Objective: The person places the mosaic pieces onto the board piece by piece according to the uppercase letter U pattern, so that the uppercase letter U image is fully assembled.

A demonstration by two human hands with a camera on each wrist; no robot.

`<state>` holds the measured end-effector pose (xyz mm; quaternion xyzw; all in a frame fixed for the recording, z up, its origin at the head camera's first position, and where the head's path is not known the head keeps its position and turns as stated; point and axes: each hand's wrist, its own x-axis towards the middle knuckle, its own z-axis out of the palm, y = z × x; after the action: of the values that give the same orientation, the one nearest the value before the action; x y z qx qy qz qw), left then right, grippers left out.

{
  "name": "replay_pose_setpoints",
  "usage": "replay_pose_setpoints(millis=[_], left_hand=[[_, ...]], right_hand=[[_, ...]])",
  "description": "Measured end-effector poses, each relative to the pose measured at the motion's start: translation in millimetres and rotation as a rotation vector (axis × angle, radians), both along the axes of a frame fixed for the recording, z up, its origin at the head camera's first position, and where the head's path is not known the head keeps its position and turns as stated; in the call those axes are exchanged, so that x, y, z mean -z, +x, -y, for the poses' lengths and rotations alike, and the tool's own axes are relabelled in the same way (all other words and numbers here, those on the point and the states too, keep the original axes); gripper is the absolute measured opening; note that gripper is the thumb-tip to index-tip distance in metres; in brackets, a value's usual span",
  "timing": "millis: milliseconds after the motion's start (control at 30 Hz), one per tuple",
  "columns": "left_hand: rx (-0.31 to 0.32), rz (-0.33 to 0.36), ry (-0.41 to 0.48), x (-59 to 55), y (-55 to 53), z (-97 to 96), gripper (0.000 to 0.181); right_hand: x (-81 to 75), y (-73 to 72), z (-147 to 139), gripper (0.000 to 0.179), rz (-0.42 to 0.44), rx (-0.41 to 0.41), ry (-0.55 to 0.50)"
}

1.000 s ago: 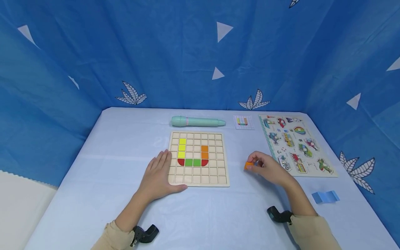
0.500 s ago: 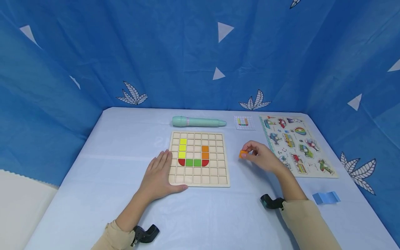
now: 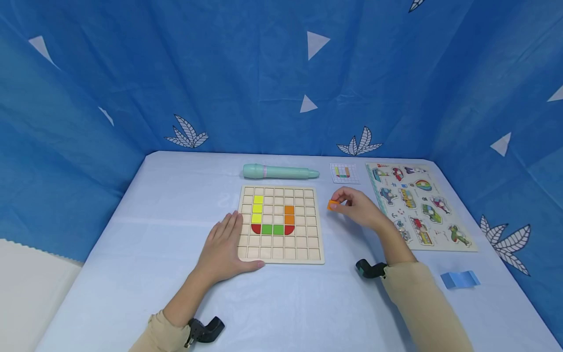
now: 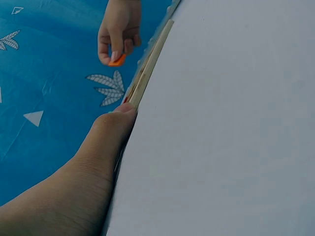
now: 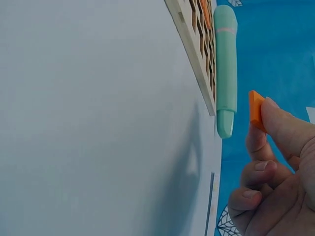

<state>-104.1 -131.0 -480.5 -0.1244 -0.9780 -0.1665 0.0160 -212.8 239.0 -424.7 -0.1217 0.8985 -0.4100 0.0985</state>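
My right hand (image 3: 357,208) pinches an orange square tile (image 3: 333,205) between thumb and fingers, just right of the wooden grid board. In the right wrist view the tile (image 5: 256,111) stands on edge at the fingertips, above the table. My left hand (image 3: 222,248) lies flat with straight fingers along the left side of the grid board (image 3: 308,252), its thumb at the front edge. On the board sit yellow tiles (image 3: 257,209) in a column, two green tiles (image 3: 272,230), red rounded corner pieces (image 3: 289,229) and two orange tiles (image 3: 289,215), forming a U shape.
A mint-green microphone-shaped thing (image 3: 280,171) lies behind the board. Right of it is a small card (image 3: 345,173) printed with a similar U pattern. A picture puzzle board (image 3: 413,205) lies at the right, with a folded blue piece (image 3: 460,279) in front of it.
My right hand has moved left and farther back, carrying the orange tile closer to the grid board. My left hand has stayed in place on the board.
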Motion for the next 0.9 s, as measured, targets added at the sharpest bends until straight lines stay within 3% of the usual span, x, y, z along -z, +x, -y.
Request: replay_pose_setpoints(millis=[433,667,900], left_hand=[[0.001,-0.002,-0.009,-0.5,0.2,0.2,0.133],[-0.004,0.001,-0.012,-0.6,-0.4,0.3,0.133],[-0.004,0.004,-0.015,-0.8,-0.8,0.9,0.133]], right_hand=[[-4.4,-21.3,38.7,0.016,-0.007,-0.024,0.006],[-6.1,-28.2,61.4,0.015,-0.008,-0.075,-0.035],[-5.4,-32.3,81.1,0.013,0.02,-0.098,-0.012]])
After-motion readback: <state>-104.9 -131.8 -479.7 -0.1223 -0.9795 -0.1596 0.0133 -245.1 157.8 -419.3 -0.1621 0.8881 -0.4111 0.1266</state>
